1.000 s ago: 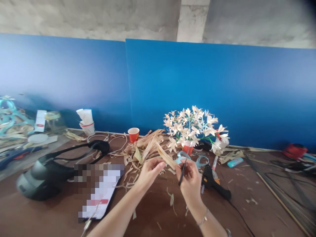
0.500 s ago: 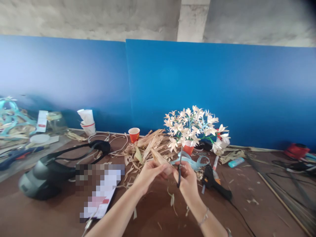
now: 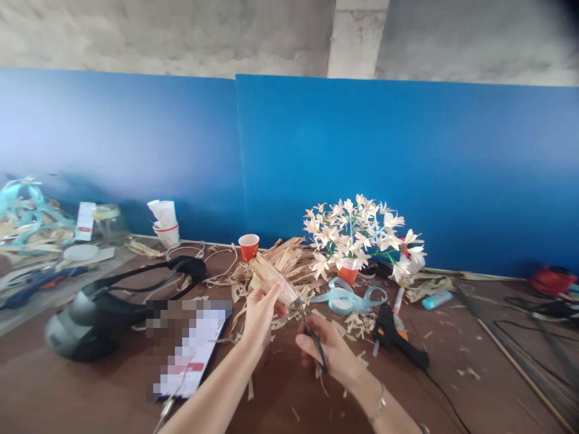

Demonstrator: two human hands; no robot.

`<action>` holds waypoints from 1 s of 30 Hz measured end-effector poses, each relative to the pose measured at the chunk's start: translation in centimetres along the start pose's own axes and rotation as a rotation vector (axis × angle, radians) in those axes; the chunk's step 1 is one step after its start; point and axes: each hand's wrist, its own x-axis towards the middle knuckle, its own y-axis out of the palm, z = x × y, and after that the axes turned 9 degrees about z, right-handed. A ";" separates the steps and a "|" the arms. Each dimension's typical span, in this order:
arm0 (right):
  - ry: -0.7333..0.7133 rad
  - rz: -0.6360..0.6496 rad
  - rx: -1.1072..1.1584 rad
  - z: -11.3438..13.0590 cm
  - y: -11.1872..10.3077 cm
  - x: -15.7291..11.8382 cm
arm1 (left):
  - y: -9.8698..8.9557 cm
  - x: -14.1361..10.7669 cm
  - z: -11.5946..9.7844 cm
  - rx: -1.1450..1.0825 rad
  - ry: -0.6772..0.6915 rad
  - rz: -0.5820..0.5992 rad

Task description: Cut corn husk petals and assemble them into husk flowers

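A pale dried husk point(image 3: 277, 281) is pinched in my left hand point(image 3: 261, 313), its far end pointing up and left over the husk pile. My right hand point(image 3: 328, 349) grips scissors point(image 3: 315, 342) by their dark handles. The blades meet the near end of the husk. Behind both hands lies a heap of dried husks point(image 3: 289, 256). White husk flowers point(image 3: 353, 232) on green stems stand in a red paper cup point(image 3: 347, 272) beyond my right hand.
A black glue gun point(image 3: 400, 340) and blue ribbon point(image 3: 344, 298) lie to the right. On the left are a phone point(image 3: 194, 355), a dark headset point(image 3: 85, 325) and white cups point(image 3: 166, 232). Another red cup point(image 3: 248, 247) stands behind the hands.
The scissors have turned from nearly upright to pointing up-left at the husk's near end. My right hand has moved lower, and my left hand slightly left with the husk.
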 end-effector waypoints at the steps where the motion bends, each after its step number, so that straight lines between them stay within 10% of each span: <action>1: 0.004 0.013 0.006 -0.1 0.1 0.0 | 0.1 0.0 0.0 0.006 -0.012 -0.009; 30: -0.092 -0.053 0.104 -0.5 -0.2 0.4 | 0.9 -0.7 -0.2 -0.009 -0.080 0.071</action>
